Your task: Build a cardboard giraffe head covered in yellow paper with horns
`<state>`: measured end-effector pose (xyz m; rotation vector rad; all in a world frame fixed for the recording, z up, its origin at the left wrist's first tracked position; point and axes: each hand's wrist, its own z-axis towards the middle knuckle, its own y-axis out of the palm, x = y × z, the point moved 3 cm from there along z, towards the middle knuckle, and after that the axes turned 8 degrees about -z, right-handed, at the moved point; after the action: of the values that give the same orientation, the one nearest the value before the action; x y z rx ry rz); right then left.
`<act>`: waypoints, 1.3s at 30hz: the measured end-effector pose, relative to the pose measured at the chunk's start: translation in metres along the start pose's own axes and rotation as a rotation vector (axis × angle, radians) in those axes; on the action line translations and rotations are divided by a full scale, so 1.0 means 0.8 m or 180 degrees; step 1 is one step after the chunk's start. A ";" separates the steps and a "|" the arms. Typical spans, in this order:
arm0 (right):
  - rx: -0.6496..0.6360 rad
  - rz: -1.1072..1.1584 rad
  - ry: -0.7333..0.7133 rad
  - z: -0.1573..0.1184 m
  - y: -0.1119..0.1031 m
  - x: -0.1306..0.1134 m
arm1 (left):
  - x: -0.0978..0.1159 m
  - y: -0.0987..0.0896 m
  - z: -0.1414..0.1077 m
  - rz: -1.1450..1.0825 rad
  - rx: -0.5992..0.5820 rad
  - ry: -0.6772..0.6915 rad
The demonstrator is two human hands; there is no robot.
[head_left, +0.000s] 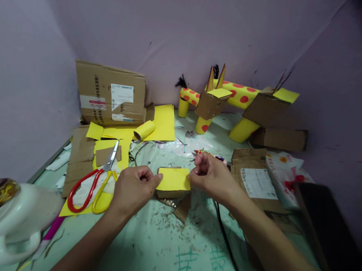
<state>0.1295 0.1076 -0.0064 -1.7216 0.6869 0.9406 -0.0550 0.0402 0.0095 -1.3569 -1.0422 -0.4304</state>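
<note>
A small cardboard box (pixel 173 194) with a rectangle of yellow paper (pixel 173 179) on its top is between my two hands at the middle of the table. My left hand (pixel 135 189) has its fingers curled, with the thumb on the paper's left edge. At the right edge, thumb and finger of my right hand (pixel 213 179) pinch the same sheet. Bent cardboard scraps (pixel 183 208) lie just below the box. Scissors (pixel 103 172) with one red and one yellow handle rest beside my left hand, on yellow paper and cardboard pieces.
Two yellow, red-spotted cardboard animals (pixel 203 123) (pixel 244 130) stand at the back. A flattened carton (pixel 105 80) leans on the wall, near a yellow paper tube (pixel 144 130). A white mug (pixel 24 212) is left; a black cable (pixel 224 233) and dark phone-like slab (pixel 324 225) are right.
</note>
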 end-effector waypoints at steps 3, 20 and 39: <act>0.0042 0.0041 -0.0018 0.001 0.000 -0.001 | 0.004 -0.004 0.001 -0.0173 -0.0004 0.0080; -0.0089 0.0223 0.0026 -0.001 0.003 -0.008 | -0.011 0.014 0.008 -0.1799 -0.0635 -0.0461; -0.0081 0.0147 -0.0099 0.000 0.003 -0.005 | 0.001 0.018 -0.002 -0.0844 -0.0619 -0.0206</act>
<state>0.1255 0.1065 -0.0041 -1.7162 0.6995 1.0099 -0.0429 0.0423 0.0021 -1.4155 -1.2663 -0.7035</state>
